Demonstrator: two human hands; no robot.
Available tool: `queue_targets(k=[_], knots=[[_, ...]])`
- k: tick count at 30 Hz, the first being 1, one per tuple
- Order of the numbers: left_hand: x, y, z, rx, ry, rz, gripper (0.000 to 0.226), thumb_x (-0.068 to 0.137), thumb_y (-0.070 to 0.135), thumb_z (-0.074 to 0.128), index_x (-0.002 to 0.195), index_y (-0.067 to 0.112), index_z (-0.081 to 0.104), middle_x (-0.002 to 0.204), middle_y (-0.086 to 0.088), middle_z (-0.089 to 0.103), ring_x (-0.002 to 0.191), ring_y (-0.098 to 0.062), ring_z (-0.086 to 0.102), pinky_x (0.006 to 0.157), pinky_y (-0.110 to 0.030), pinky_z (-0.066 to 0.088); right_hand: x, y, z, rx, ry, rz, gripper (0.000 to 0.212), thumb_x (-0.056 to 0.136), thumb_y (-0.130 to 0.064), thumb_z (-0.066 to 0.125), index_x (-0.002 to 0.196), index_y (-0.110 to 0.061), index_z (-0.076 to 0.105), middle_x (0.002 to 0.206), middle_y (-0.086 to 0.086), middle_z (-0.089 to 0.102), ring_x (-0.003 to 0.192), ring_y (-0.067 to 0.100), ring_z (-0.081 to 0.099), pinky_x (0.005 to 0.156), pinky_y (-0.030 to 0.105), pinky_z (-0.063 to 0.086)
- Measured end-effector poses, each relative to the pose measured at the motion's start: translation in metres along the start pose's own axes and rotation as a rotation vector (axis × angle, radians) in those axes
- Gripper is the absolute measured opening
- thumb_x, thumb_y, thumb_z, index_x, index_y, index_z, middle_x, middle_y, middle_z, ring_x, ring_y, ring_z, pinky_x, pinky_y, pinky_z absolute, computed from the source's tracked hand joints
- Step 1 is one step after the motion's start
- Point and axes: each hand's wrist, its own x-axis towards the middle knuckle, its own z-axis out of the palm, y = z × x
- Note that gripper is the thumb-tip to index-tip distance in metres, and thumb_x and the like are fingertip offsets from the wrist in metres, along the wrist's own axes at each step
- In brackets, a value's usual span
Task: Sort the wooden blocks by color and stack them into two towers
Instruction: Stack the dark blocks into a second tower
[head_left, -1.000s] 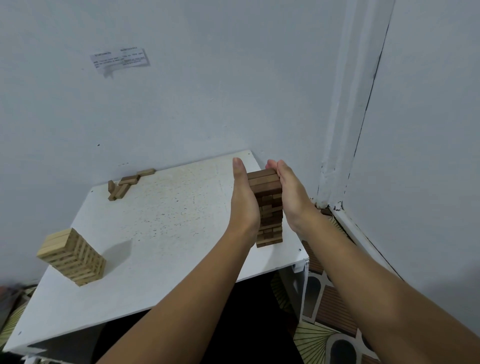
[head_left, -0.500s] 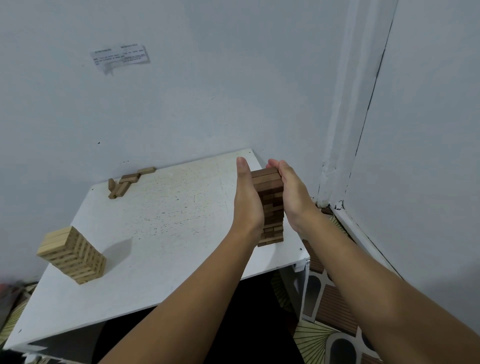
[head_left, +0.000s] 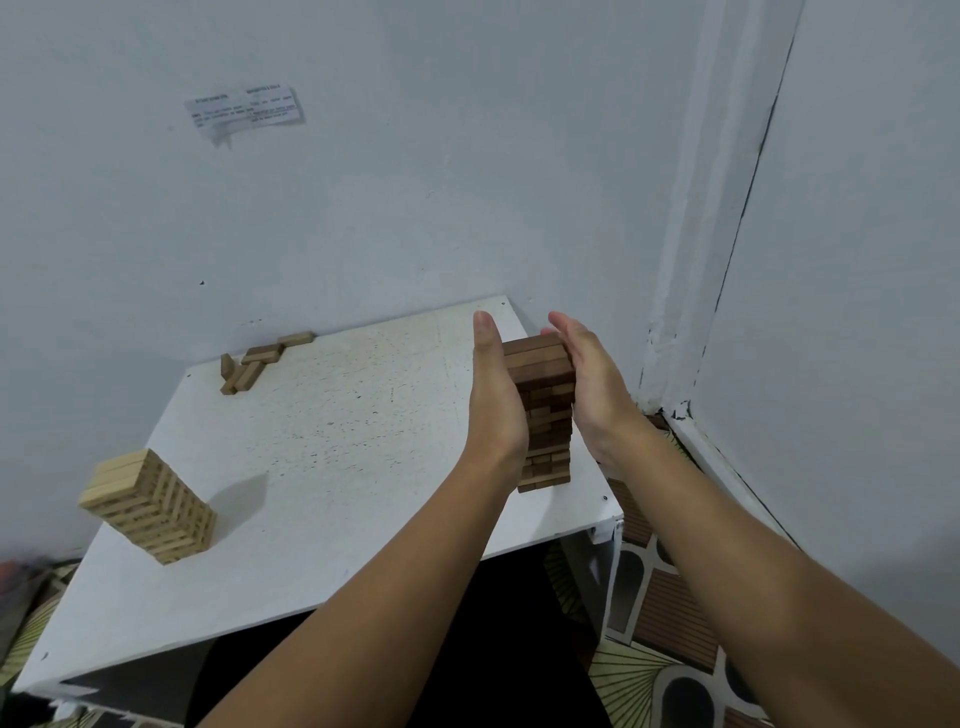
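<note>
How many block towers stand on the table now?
2: a light wooden block tower at the white table's near left, a dark wooden block tower at its right edge.

The left hand (head_left: 493, 400) hides the dark tower's (head_left: 545, 410) left face. Print on the wall note (head_left: 245, 111) is too small to read. The tabletop's (head_left: 322, 457) near-left corner is cut off.

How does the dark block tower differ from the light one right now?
The dark tower stands near the table's right edge with the left hand and right hand flat against its sides; the light tower stands untouched near the left edge. The dark tower looks taller and narrower. Both are layered wooden blocks.
</note>
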Motion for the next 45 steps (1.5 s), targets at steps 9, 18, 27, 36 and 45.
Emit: queue_targets(k=[9, 18, 27, 36, 45], knots=[[0.036, 0.050, -0.103, 0.584, 0.175, 0.313, 0.037, 0.092, 0.056, 0.071, 0.113, 0.026, 0.064, 0.105, 0.011, 0.066, 0.094, 0.002, 0.060, 0.083, -0.023, 0.050, 0.013, -0.062, 0.032, -0.485, 0.086, -0.433, 0.037, 0.110, -0.040, 0.037, 0.142, -0.030, 0.054, 0.137, -0.011, 0.047, 0.127, -0.001, 0.043, 0.101, 0.009, 0.029], [0.098, 0.107, -0.253, 1.164, 0.264, 0.151, 0.023, 0.095, 0.042, 0.071, 0.104, 0.023, 0.065, 0.099, 0.006, 0.068, 0.083, -0.011, 0.063, 0.065, -0.031, 0.048, 0.045, -0.047, 0.185, -0.665, -0.189, -0.490, 0.029, 0.107, -0.037, 0.047, 0.129, -0.027, 0.063, 0.125, -0.003, 0.052, 0.119, 0.015, 0.053, 0.105, 0.033, 0.043], [0.187, 0.094, -0.379, 1.455, 0.011, -0.218, 0.049, 0.097, 0.050, 0.068, 0.134, 0.019, 0.067, 0.138, -0.001, 0.063, 0.122, -0.023, 0.057, 0.092, -0.028, 0.039, 0.130, 0.076, 0.274, -1.045, -0.464, -0.207, 0.044, 0.107, -0.048, 0.042, 0.149, -0.038, 0.048, 0.144, 0.005, 0.045, 0.139, 0.025, 0.036, 0.102, 0.042, 0.040], [0.277, 0.046, -0.451, 1.468, -0.088, -0.300, 0.049, 0.106, 0.047, 0.053, 0.150, 0.025, 0.054, 0.138, -0.011, 0.060, 0.126, -0.027, 0.054, 0.101, -0.034, 0.042, 0.241, 0.144, 0.363, -1.284, -0.597, -0.225, 0.052, 0.109, -0.038, 0.040, 0.159, -0.040, 0.028, 0.142, 0.008, 0.040, 0.130, 0.029, 0.038, 0.103, 0.045, 0.041], [0.310, 0.016, -0.473, 1.495, -0.087, -0.257, 0.021, 0.107, 0.033, 0.053, 0.110, 0.022, 0.071, 0.106, -0.010, 0.066, 0.103, -0.028, 0.061, 0.083, -0.035, 0.048, 0.282, 0.167, 0.403, -1.480, -0.531, -0.327, 0.057, 0.102, -0.026, 0.042, 0.156, -0.035, 0.029, 0.148, 0.012, 0.034, 0.133, 0.033, 0.035, 0.107, 0.047, 0.033]])
